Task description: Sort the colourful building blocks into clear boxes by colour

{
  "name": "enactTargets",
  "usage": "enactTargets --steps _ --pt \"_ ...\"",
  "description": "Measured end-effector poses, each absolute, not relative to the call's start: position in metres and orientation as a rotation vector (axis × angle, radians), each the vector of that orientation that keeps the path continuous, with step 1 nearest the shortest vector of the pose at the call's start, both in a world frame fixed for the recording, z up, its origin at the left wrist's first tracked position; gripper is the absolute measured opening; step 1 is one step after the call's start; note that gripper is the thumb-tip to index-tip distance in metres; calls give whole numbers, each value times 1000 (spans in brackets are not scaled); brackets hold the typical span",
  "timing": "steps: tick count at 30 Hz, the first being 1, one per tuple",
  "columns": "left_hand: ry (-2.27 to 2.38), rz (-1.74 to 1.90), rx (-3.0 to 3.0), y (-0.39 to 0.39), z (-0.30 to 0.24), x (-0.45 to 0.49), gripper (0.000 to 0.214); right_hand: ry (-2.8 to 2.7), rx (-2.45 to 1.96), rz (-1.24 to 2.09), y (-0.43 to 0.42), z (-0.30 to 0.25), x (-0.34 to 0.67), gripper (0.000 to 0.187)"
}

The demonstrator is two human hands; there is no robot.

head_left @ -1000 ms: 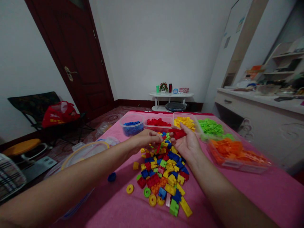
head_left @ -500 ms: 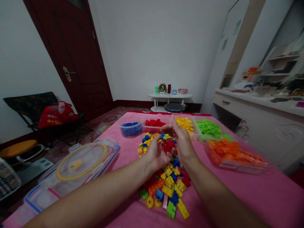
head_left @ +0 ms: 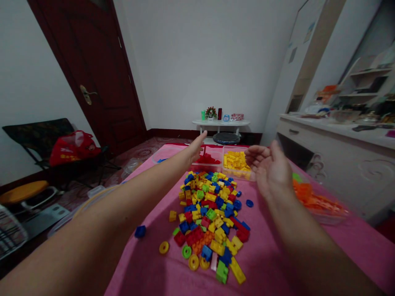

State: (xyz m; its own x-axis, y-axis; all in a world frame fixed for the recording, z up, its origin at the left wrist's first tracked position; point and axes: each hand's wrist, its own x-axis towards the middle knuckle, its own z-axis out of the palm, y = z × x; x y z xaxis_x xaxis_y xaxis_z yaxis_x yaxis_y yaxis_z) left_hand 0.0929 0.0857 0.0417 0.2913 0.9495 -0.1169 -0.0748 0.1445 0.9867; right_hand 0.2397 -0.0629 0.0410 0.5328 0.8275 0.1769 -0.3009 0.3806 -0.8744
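Observation:
My left hand reaches over the clear tub of red bricks, its thumb raised and the fingers partly hidden behind the wrist; it appears to have let go of red bricks just below it. My right hand hovers open and empty, palm turned inward with loosely bent fingers, beside the tub of yellow bricks. Between my forearms a heap of mixed toy building bricks lies on the pink cloth. A few small wheels, such as a green ring, sit at its near edge.
A tub of orange bricks stands at the right. Green bricks show only in part behind my right hand. Blue bricks peek out beyond my left forearm, which also covers most of the stacked lids. A stray blue brick lies left.
My hands have parted from over the heap, where they held red bricks. The left moved forward to the red tub, the right moved right. More of the heap shows now.

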Motion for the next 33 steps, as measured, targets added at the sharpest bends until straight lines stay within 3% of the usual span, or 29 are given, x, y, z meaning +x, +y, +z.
enactTargets --steps 4,9,14,19,25,30,33 --pt "1094 873 1445 75 37 82 58 -940 -982 727 -63 31 219 36" --pt "1066 958 1616 58 42 60 46 -1750 -1054 763 -87 3 147 13" --pt "968 973 1485 46 53 53 23 -2400 -878 545 -130 -27 82 28" --pt "834 975 1384 32 61 57 13 -2728 -930 282 -130 -43 45 29" --pt "719 1080 1373 26 55 42 15 -2639 -1201 238 -116 -29 63 21" --pt "1202 1108 1856 36 10 27 7 -2268 -1321 289 -93 0 131 18" --pt "1408 1053 1892 38 -16 22 17 -2040 -1536 173 -69 10 176 20"
